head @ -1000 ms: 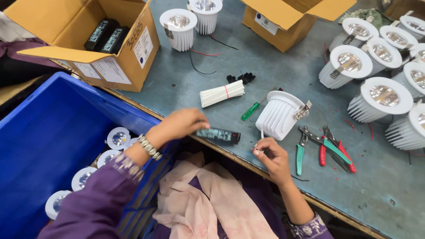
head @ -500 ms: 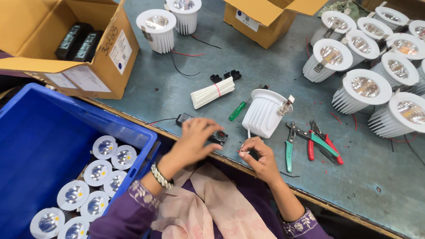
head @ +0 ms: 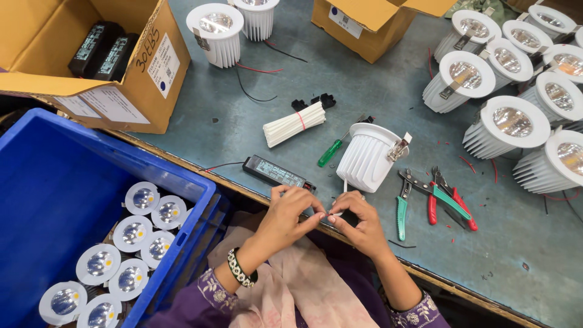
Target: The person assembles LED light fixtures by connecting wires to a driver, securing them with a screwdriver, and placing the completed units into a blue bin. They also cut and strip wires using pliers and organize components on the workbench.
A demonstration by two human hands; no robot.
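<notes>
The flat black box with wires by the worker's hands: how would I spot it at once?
Start at the grey-blue worktable and follow its near edge to the left hand. Just beyond its fingers lies the flat black oblong box, slanted along the edge. Unlike the ribbed white lamp housing beside it, it is dark, slim and low.

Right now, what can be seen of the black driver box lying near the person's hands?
The black driver box is a slim, flat rectangular block, apparently plastic, with a pale printed label on its top face. It lies flat and slantwise on the grey-blue table near the front edge, beside the blue crate. A thin red and black lead leaves its left end. Its right end reaches the left hand, whose fingertips meet those of the right hand over fine wires; whether those wires are the box's cannot be told.
</notes>
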